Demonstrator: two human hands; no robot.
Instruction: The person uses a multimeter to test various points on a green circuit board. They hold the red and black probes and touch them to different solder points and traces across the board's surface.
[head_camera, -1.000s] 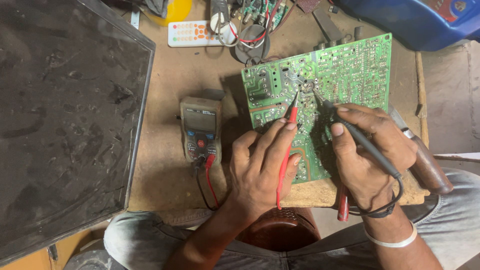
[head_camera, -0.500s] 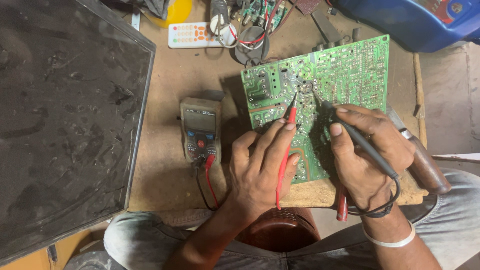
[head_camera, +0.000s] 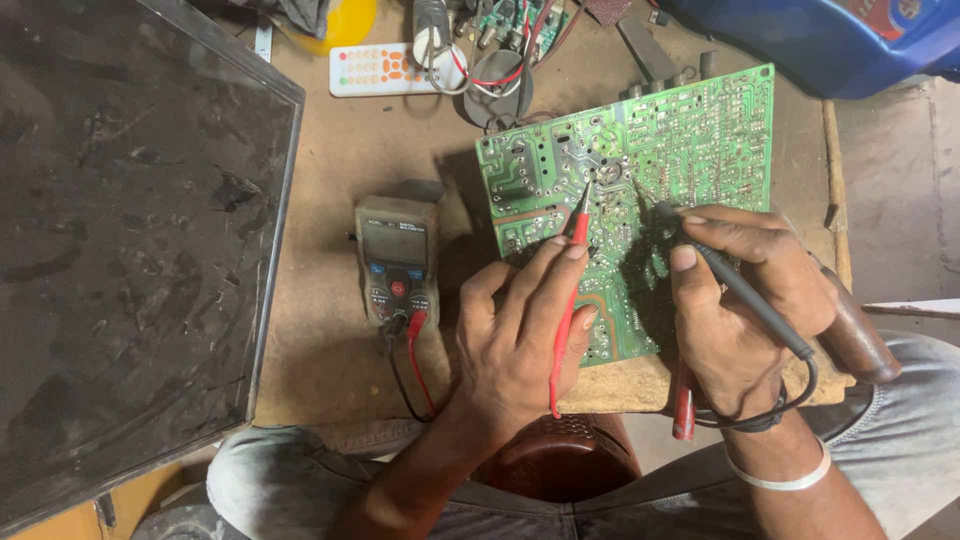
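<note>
On the worn wooden bench (head_camera: 350, 150), green printed circuit board (head_camera: 690, 130) lies solder-side up, under both hands. Left hand (head_camera: 520, 335) pinches slim red probe (head_camera: 568, 300), right hand (head_camera: 745, 310) grips black probe (head_camera: 735, 285); both tips touching the board. Grey handheld multimeter (head_camera: 397, 262) just left.

The multimeter (head_camera: 397, 262) lies between the screen panel (head_camera: 130, 230) at left and circuit board (head_camera: 690, 140) at right.

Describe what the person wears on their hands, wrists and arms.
Both hands are bare, with no gloves or rings in view, and no sleeves cover the forearms. The left hand has a bare wrist. The right hand has a dark band at the wrist and a thin white bangle just below it.
</note>
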